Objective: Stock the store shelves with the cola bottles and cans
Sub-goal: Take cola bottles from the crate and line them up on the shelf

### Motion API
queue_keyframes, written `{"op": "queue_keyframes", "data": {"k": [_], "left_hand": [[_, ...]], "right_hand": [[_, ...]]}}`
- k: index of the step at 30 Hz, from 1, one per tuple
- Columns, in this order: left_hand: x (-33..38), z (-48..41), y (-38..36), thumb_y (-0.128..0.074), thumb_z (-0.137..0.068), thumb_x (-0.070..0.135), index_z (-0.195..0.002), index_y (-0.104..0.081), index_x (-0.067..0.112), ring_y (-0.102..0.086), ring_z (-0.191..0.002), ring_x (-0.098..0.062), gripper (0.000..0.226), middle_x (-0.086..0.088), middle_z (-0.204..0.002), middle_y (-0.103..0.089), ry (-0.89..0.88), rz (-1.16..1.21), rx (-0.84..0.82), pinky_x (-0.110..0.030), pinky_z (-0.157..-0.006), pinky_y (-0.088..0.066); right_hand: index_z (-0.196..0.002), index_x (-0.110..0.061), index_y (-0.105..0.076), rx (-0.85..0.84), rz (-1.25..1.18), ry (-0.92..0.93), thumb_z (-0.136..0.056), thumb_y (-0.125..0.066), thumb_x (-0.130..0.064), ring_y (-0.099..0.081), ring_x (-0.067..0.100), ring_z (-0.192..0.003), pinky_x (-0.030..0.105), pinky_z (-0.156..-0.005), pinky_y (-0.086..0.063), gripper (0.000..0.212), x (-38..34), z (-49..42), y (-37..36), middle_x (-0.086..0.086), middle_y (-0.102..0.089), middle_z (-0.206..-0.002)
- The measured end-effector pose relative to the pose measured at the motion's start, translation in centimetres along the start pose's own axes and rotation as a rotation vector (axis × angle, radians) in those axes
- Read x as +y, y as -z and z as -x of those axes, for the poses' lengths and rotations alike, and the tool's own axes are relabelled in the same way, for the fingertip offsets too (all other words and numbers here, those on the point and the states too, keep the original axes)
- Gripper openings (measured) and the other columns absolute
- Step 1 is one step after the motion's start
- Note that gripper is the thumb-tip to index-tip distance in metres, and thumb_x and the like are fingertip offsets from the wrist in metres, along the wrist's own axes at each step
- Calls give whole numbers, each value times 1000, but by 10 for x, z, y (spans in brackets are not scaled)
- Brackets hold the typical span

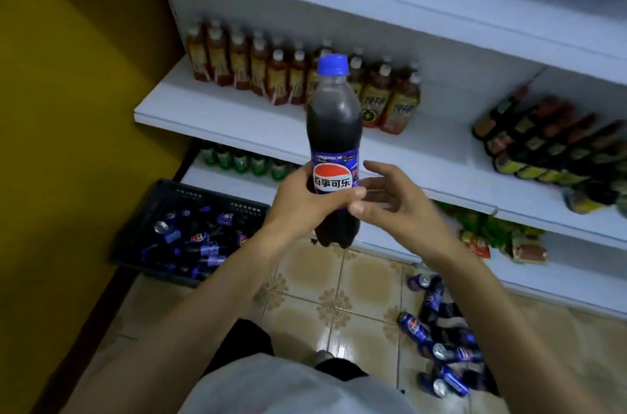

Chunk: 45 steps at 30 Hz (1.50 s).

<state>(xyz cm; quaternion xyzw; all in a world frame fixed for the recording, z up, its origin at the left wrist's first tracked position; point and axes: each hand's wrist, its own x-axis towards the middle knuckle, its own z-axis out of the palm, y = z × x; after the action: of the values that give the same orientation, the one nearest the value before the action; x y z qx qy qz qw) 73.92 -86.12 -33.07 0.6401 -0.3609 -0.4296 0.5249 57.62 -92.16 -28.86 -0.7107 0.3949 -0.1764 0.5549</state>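
Left hand (pixel 307 200) grips the blue-capped dark plastic cola bottle (pixel 334 155) upright, right hand (pixel 390 200) open beside it, seemingly not touching; mistimed handover could drop it onto the tiled floor (pixel 339 295).

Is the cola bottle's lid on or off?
On: the blue cap sits on top of the cola bottle, which the left hand grips.

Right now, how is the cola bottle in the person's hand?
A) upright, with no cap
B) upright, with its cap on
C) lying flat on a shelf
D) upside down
B: the left hand grips the cola bottle upright at its label, and the blue cap sits on top.
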Motion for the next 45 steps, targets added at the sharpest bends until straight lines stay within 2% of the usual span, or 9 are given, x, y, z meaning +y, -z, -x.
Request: {"op": "queue_keyframes", "data": {"k": [8, 11, 16, 20, 27, 32, 38, 42, 45], "left_hand": [[56, -7, -48, -73, -55, 61, -91, -66, 40, -67, -81, 0, 43, 20, -82, -71, -22, -177, 18, -23, -71, -53], [67, -17, -53, -70, -55, 61, -98, -67, 34, -68, -83, -7, 51, 13, -87, -72, -35, -249, 24, -34, -78, -57], [89, -51, -44, -78, -66, 47, -108, -64, 30, -67, -87, -10, 48, 9, -95, -72, -97, -293, 64, -42, -83, -56], [122, -98, -22, -80, -64, 43, -112, -63, 29, -67, -89, -12, 53, 8, -97, -71, -184, -284, 84, -43, -84, -56], [215, -219, 43, -78, -68, 45, -115, -60, 27, -65, -89, -9, 53, 10, -99, -68, -390, -353, 157, -35, -83, -55], [249, -311, 90, -75, -74, 43, -123, -57, 26, -62, -100, -16, 55, 4, -111, -67, -412, -434, 198, -43, -93, -51], [248, -384, 111, -78, -63, 54, -135, -38, 31, -60, -108, -16, 86, 5, -123, -61, -522, -372, 277, -46, -89, -54], [241, -420, 138, -86, -51, 54, -149, -19, 23, -43, -132, -21, 123, -2, -144, -43, -561, -387, 323, -48, -104, -43], [249, -451, 170, -90, -48, 51, -149, -18, 21, -40, -135, -23, 128, -2, -146, -41, -518, -453, 384, -49, -106, -41]], "right_hand": [[-140, -28, -41, 87, -123, 60, -70, -67, -58, -67, 7, -98, 37, -83, -59, 81, -12, 6, 50, -2, -64, -120], [-135, -26, -47, 111, -159, 111, -69, -70, -61, -69, 7, -97, 33, -79, -59, 78, -31, -12, 64, -5, -70, -112], [-130, -20, -50, 100, -86, 181, -67, -79, -42, -69, 11, -95, 30, -74, -59, 73, -64, -53, 80, -1, -70, -108], [-129, -23, -49, 80, -36, 235, -74, -80, -25, -69, 12, -95, 36, -75, -60, 63, -99, -103, 93, -2, -69, -111], [-132, -27, -44, 182, 7, 407, -73, -80, -32, -71, 11, -85, 26, -65, -59, 69, -197, -229, 108, -3, -68, -106], [-138, -27, -34, 187, 89, 413, -68, -84, -32, -64, 11, -91, 20, -59, -57, 86, -239, -329, 97, -8, -58, -108], [-134, -24, -37, 286, 52, 428, -71, -83, -26, -64, 15, -96, 22, -67, -54, 79, -263, -427, 98, -2, -59, -111], [-134, -19, -36, 300, -19, 402, -71, -83, -18, -64, 20, -99, 43, -84, -57, 79, -266, -481, 106, 1, -59, -112], [-136, -15, -35, 350, -3, 380, -72, -83, -14, -62, 18, -98, 42, -88, -55, 80, -261, -517, 107, 9, -60, -122]]}}
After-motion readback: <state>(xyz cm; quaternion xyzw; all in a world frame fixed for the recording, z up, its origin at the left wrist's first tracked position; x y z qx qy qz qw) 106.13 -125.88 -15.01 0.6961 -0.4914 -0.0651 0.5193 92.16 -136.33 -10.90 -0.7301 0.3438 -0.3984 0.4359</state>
